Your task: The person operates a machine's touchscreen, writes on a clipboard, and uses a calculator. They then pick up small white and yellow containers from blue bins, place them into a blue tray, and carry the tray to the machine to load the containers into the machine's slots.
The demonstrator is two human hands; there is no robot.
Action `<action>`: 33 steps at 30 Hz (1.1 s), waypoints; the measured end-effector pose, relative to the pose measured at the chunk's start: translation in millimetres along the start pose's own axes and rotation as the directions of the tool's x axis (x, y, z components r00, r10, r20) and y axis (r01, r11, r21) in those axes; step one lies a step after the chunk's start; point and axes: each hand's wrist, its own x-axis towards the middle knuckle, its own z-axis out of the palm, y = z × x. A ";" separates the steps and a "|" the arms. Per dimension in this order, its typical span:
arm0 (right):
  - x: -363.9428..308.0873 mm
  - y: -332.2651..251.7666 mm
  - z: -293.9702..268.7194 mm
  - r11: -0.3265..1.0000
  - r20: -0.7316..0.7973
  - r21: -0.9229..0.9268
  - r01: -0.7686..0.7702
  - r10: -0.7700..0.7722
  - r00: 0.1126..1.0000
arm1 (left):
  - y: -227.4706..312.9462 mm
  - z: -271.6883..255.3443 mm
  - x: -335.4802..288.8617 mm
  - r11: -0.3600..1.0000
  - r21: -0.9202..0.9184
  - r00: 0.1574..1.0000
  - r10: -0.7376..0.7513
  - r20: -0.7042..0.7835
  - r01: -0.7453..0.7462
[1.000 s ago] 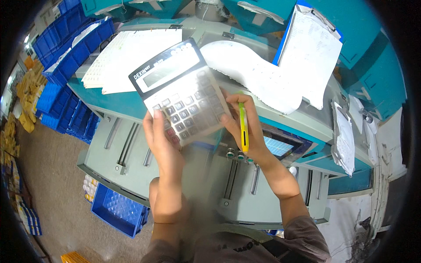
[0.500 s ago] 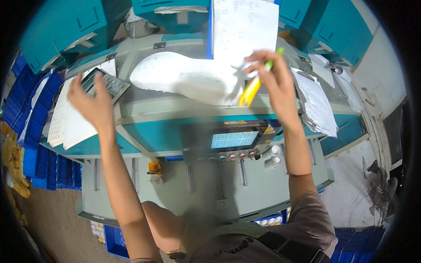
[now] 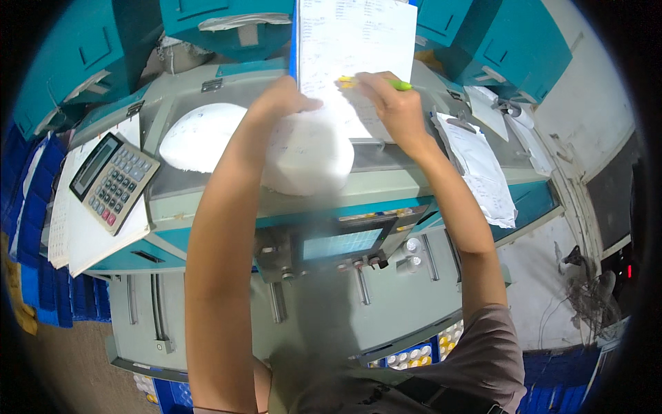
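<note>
Spreading over a smooth grey machine top (image 3: pixel 238 88), white handwritten paper sheets (image 3: pixel 358 41), right hand (image 3: pixel 392 100) curled closed around a slim yellow-and-green pen (image 3: pixel 402 85) above them, left hand (image 3: pixel 281 98) at their left side, its grip hard to tell.

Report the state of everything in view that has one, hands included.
Grey rectangular calculator with dark and red keys: face up, slanted, lying on white papers.
Written white paper sheets: writing side showing.
Slim yellow-and-green tool: held in the right hand.
Left hand: near the sheets' left edge; grip unclear.
Rectangular pale-blue screen: lit.
Creased white papers at right: clipped together.
</note>
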 end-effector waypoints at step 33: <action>1.9 -14.6 20.5 0.978 0.015 -0.133 0.160 -0.159 0.987 | -8.0 6.4 0.8 0.998 0.059 0.999 0.001 -0.034 0.001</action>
